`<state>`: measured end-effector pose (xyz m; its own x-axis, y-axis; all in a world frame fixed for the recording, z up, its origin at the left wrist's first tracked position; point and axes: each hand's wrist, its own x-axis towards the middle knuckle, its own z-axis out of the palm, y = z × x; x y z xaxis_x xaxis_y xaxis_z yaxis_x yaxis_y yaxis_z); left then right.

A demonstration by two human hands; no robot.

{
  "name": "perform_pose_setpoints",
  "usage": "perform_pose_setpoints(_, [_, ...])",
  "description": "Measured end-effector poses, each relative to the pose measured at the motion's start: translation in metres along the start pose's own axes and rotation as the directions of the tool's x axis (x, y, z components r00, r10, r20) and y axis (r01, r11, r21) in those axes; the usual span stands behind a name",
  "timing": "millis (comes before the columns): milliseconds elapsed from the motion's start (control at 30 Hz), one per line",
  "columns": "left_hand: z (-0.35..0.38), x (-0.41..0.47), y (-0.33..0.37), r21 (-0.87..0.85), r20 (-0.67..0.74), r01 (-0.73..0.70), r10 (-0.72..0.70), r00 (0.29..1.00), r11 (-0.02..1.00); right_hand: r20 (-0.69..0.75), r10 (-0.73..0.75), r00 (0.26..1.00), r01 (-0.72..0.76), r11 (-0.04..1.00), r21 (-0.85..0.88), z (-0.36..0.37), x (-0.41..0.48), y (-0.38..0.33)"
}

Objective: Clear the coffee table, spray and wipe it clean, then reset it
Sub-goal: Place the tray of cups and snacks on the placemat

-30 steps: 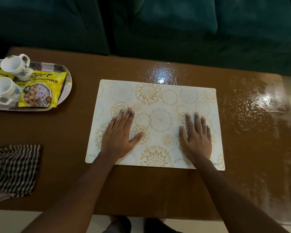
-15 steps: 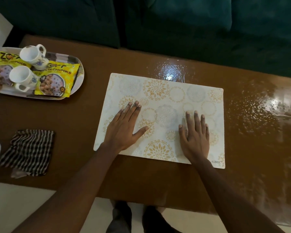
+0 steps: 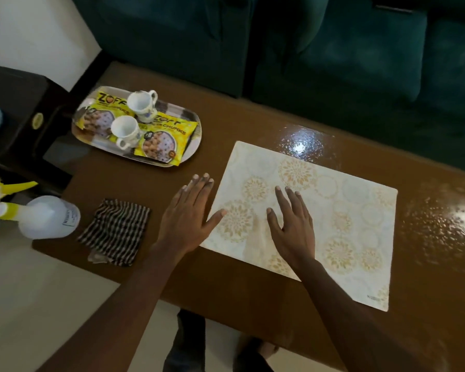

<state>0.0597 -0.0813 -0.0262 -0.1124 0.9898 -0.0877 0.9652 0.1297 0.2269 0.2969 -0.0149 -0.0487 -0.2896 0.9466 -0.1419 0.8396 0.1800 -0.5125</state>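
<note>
Left hand (image 3: 188, 213): flat, holding nothing, at the placemat's (image 3: 346, 218) left edge.
Right hand (image 3: 293, 224): flat, released, on placemat.
Placemat: mid coffee table (image 3: 253, 124).
Left side: striped cloth (image 3: 116, 232), spray bottle (image 3: 46, 217).
Beyond: tray (image 3: 196, 124), cups (image 3: 141, 103), snack packets (image 3: 161, 140).

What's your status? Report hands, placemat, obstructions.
Both open: left hand at left edge of placemat, right hand flat on it. Off left: tray, cloth, spray bottle, none touching it.

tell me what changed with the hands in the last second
Both hands slid left: the left hand is now mostly off the placemat, only its thumb over the edge; the right hand is on its left half. Both flat, gripping nothing. Placemat, tray and striped cloth stayed put.
</note>
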Motion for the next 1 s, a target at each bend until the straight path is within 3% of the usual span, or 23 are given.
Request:
perform_pose_setpoints(233, [-0.023,0.007,-0.086,-0.077,-0.027,0.147,-0.149,0.988,0.986,-0.025,0.026,0.999,-0.019,0.972,0.233,0.044,0.058,-0.089])
perform_pose_setpoints(467, [-0.038,0.028,-0.149,-0.174,-0.094,0.200,-0.218,0.971,0.964,-0.036,0.368,0.929,-0.295,0.798,0.526,0.086,0.140,-0.164])
perform_pose_setpoints(633, [-0.035,0.041,-0.178,-0.156,-0.093,0.177,-0.193,0.977,0.972,0.104,0.391,0.915,-0.382,0.749,0.541,0.114,0.175,-0.193])
perform_pose_setpoints(867, [-0.028,0.053,-0.202,-0.178,-0.131,0.154,-0.178,0.975,0.972,0.160,0.444,0.882,-0.462,0.741,0.488,0.140,0.190,-0.209])
perform_pose_setpoints(1000, [-0.029,0.057,-0.204,-0.199,-0.170,0.148,-0.182,0.968,0.969,0.199,0.518,0.832,-0.532,0.641,0.553,0.144,0.196,-0.212])
